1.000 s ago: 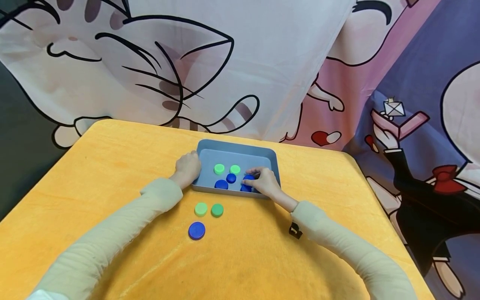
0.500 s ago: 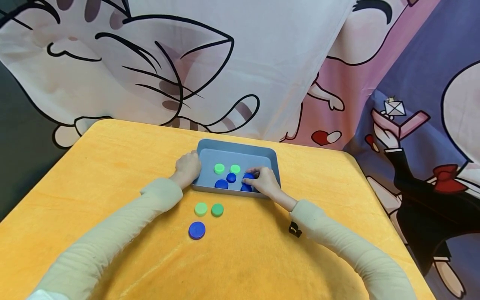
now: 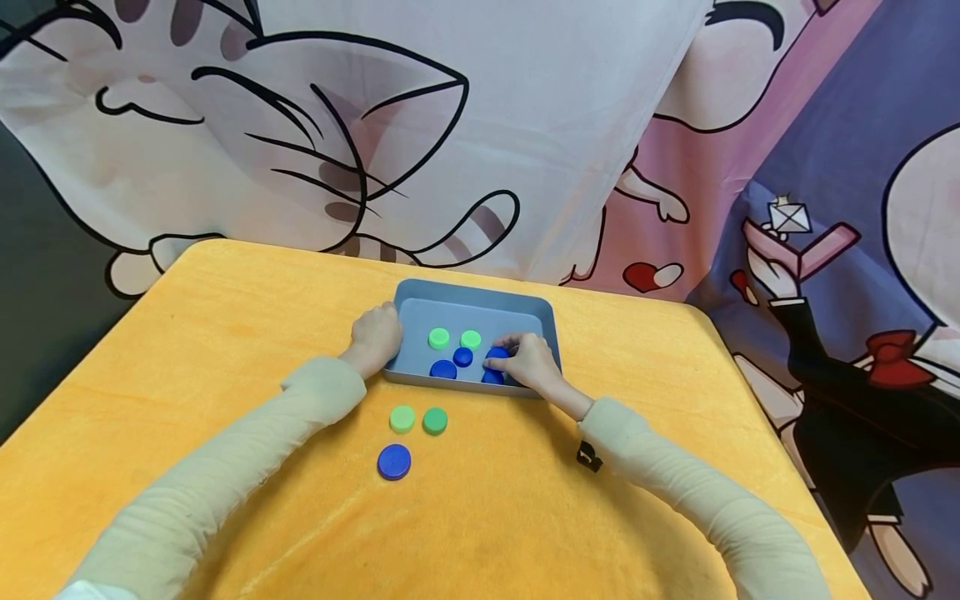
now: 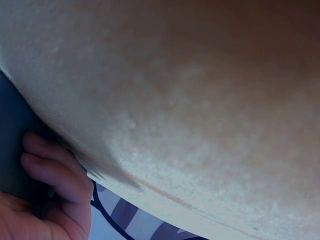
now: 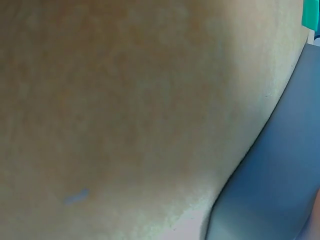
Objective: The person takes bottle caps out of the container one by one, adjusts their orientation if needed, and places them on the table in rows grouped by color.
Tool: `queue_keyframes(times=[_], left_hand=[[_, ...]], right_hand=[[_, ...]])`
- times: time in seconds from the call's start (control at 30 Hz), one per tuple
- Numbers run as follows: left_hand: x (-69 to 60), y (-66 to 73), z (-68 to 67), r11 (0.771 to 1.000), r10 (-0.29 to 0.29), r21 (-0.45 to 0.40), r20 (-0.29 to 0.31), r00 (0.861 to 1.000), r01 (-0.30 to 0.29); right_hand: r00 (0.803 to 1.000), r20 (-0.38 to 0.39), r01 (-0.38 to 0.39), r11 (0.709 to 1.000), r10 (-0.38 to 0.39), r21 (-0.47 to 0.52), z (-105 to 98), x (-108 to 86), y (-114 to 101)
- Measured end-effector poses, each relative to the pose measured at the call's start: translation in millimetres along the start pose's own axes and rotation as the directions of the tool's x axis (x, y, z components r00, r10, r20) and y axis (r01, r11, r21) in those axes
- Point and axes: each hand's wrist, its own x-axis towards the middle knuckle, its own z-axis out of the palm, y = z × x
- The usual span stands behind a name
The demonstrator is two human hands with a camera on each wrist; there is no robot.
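A shallow blue-grey tray [image 3: 491, 310] lies on the yellow cloth in the head view. My left hand [image 3: 375, 337] grips the tray's left side; in the left wrist view its curled fingers [image 4: 62, 175] meet the dark tray wall. Inside the front right corner, my right hand [image 3: 532, 362] pinches a blue bottle cap [image 3: 495, 355] between thumb and fingers. Another blue cap [image 3: 492, 377] sits just in front of it, partly hidden. Also in the tray are two light green caps [image 3: 438, 337], a small blue cap [image 3: 462, 357] and a larger blue cap [image 3: 443, 369].
In front of the tray, a light green cap [image 3: 402, 418], a darker green cap [image 3: 434, 421] and a large blue cap [image 3: 393, 462] lie on the yellow cloth [image 3: 480, 517]. A small black object [image 3: 588, 456] shows beside the right sleeve. A printed curtain [image 3: 570, 167] hangs behind the table.
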Motion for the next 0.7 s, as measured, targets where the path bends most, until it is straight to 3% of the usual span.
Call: queue_keyframes(times=[0.4,0.7], left_hand=[[0.3,-0.1,1.2,1.0,0.002,-0.005,-0.004,1.0,-0.002],[0.1,0.6,0.6,1.0,0.001,-0.004,-0.005,1.0,-0.001]], right_hand=[[1.0,-0.009,0.013,1.0,-0.013,-0.007,0.5,1.6,3.4],[0.996,-0.053,0.077,0.997,-0.077,-0.002,2.6,-0.7,5.1]])
